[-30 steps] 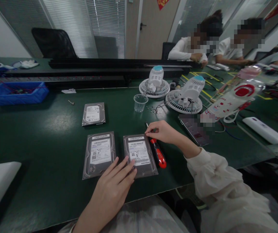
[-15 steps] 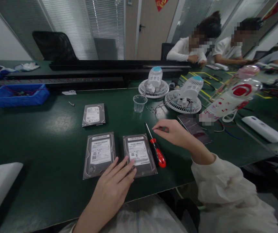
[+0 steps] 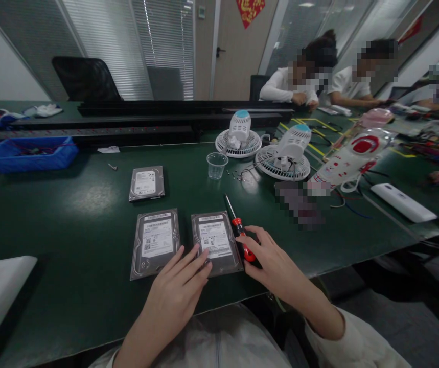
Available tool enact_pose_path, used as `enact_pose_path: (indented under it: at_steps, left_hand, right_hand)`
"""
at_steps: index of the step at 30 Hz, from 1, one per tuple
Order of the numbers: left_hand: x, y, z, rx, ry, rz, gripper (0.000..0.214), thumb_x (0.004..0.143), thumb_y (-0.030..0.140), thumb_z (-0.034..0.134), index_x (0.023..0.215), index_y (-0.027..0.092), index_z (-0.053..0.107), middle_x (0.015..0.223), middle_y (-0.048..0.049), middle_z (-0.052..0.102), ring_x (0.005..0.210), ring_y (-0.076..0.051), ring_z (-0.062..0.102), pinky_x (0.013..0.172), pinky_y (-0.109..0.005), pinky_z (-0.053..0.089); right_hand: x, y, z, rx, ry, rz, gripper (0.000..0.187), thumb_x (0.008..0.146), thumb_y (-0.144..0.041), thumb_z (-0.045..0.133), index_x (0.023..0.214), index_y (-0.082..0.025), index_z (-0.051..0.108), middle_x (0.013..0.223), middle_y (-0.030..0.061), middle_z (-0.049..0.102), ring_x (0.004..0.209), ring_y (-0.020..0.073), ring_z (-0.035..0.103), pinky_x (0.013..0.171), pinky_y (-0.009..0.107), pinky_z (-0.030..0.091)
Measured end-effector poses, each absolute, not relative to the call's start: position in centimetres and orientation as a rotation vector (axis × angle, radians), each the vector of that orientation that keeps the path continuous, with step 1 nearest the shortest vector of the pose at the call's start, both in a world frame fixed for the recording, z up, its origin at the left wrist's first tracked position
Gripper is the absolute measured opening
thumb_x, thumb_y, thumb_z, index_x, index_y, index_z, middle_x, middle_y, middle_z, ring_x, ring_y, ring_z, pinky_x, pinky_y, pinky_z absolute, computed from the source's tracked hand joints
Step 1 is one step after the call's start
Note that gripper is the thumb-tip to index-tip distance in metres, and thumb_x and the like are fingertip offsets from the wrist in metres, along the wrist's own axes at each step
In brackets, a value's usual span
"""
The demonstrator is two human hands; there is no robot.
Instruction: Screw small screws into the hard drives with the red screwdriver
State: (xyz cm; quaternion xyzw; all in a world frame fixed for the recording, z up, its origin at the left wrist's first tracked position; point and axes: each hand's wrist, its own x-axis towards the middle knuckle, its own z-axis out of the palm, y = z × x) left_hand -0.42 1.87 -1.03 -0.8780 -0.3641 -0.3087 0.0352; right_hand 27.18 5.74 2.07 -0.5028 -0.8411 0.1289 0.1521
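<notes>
Two hard drives lie label up, side by side, near the front edge: the left hard drive (image 3: pixel 157 236) and the right hard drive (image 3: pixel 216 236). My left hand (image 3: pixel 179 283) is spread out flat, its fingertips over the lower edges of both. Just right of them lies a red and black screwdriver (image 3: pixel 237 223), its shaft pointing away from me. My right hand (image 3: pixel 273 260) has its fingers and thumb around the red handle. A smaller-looking third hard drive (image 3: pixel 146 183) rests farther back on the green table.
Behind the drives stand a clear plastic cup (image 3: pixel 216 166), small loose screws (image 3: pixel 241 177) and two white fans (image 3: pixel 238 140). A bottle (image 3: pixel 351 161) and a white power bank (image 3: pixel 403 203) are on the right. A blue bin (image 3: pixel 31 156) sits at left. Other people work at the far right.
My right hand has come down and toward me from beside the screwdriver's shaft to its handle, closing on it. My left hand stays by the drives. The view has shifted slightly.
</notes>
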Motion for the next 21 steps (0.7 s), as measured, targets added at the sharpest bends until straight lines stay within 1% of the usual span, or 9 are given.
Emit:
enact_pose_path:
  at_steps: [3, 6, 9, 11, 13, 14, 16, 18, 21]
  left_hand:
    - [-0.5, 1.9, -1.0, -2.69, -1.12, -0.956, 0.03, 0.109, 0.012, 0.051, 0.125, 0.014, 0.075, 0.141, -0.0122, 0.077, 0.134, -0.033, 0.072, 0.113, -0.059, 0.061]
    - [-0.5, 1.9, -1.0, -2.687, -1.114, -0.944, 0.029, 0.108, 0.012, 0.052, 0.125, 0.014, 0.076, 0.141, -0.012, 0.077, 0.134, -0.032, 0.072, 0.113, -0.058, 0.062]
    - [-0.5, 1.9, -0.9, -2.682, -1.102, -0.927, 0.03, 0.108, 0.012, 0.051, 0.125, 0.013, 0.076, 0.14, -0.0126, 0.078, 0.132, -0.034, 0.073, 0.11, -0.059, 0.063]
    - [-0.5, 1.9, -0.9, -2.682, -1.101, -0.922, 0.03, 0.108, 0.012, 0.05, 0.125, 0.013, 0.076, 0.139, -0.013, 0.078, 0.131, -0.034, 0.074, 0.108, -0.061, 0.064]
    - [-0.5, 1.9, -0.9, -2.685, -1.102, -0.923, 0.03, 0.108, 0.011, 0.051, 0.126, 0.013, 0.075, 0.139, -0.0131, 0.078, 0.131, -0.035, 0.074, 0.107, -0.062, 0.064]
    - [-0.5, 1.9, -0.9, -2.687, -1.103, -0.926, 0.031, 0.108, 0.011, 0.051, 0.126, 0.013, 0.075, 0.139, -0.0132, 0.078, 0.131, -0.035, 0.074, 0.107, -0.062, 0.064]
    - [-0.5, 1.9, -1.0, -2.691, -1.108, -0.934, 0.031, 0.108, 0.011, 0.051, 0.127, 0.013, 0.075, 0.14, -0.0131, 0.077, 0.132, -0.034, 0.074, 0.109, -0.062, 0.063]
    - [-0.5, 1.8, -1.1, -2.69, -1.109, -0.95, 0.03, 0.108, 0.011, 0.052, 0.127, 0.013, 0.075, 0.14, -0.0132, 0.077, 0.133, -0.034, 0.073, 0.111, -0.061, 0.062]
    - [-0.5, 1.8, -1.2, -2.687, -1.108, -0.971, 0.03, 0.108, 0.011, 0.053, 0.127, 0.013, 0.075, 0.14, -0.0134, 0.077, 0.134, -0.033, 0.072, 0.114, -0.06, 0.06]
  right_hand:
    - [27.0, 6.4, 1.7, -1.507, -2.231, 0.454, 0.037, 0.087, -0.013, 0.07, 0.123, -0.019, 0.063, 0.143, 0.0196, 0.056, 0.129, 0.0346, 0.068, 0.109, 0.055, 0.061]
    - [26.9, 6.7, 1.3, -1.542, -2.048, 0.509, 0.034, 0.081, -0.013, 0.075, 0.112, -0.019, 0.064, 0.134, 0.0175, 0.058, 0.121, 0.033, 0.071, 0.106, 0.054, 0.062]
    - [27.1, 7.0, 0.9, -1.504, -1.863, 0.492, 0.029, 0.076, -0.015, 0.076, 0.102, -0.021, 0.064, 0.118, 0.012, 0.063, 0.103, 0.0281, 0.074, 0.094, 0.05, 0.065]
    - [27.5, 7.3, 0.9, -1.494, -1.722, 0.439, 0.025, 0.076, -0.019, 0.076, 0.098, -0.021, 0.064, 0.11, 0.0098, 0.066, 0.094, 0.0262, 0.073, 0.086, 0.048, 0.065]
    - [28.2, 8.1, 1.5, -1.492, -1.597, 0.387, 0.024, 0.08, -0.027, 0.076, 0.1, -0.021, 0.065, 0.104, 0.0086, 0.07, 0.092, 0.026, 0.073, 0.085, 0.047, 0.065]
    - [28.5, 8.6, 2.0, -1.486, -1.546, 0.367, 0.025, 0.083, -0.031, 0.076, 0.104, -0.021, 0.066, 0.102, 0.0081, 0.072, 0.092, 0.0256, 0.073, 0.085, 0.047, 0.065]
    - [29.3, 10.2, 3.3, -1.415, -1.415, 0.313, 0.031, 0.083, -0.036, 0.079, 0.108, -0.021, 0.068, 0.102, 0.0074, 0.074, 0.09, 0.0242, 0.074, 0.084, 0.045, 0.065]
    - [29.9, 12.2, 4.8, -1.31, -1.365, 0.234, 0.035, 0.083, -0.037, 0.08, 0.112, -0.021, 0.068, 0.105, 0.0078, 0.073, 0.089, 0.0235, 0.074, 0.08, 0.043, 0.065]
    - [30.8, 15.6, 7.3, -1.18, -1.466, 0.196, 0.038, 0.085, -0.036, 0.078, 0.119, -0.024, 0.066, 0.107, 0.0073, 0.071, 0.086, 0.0234, 0.073, 0.07, 0.04, 0.065]
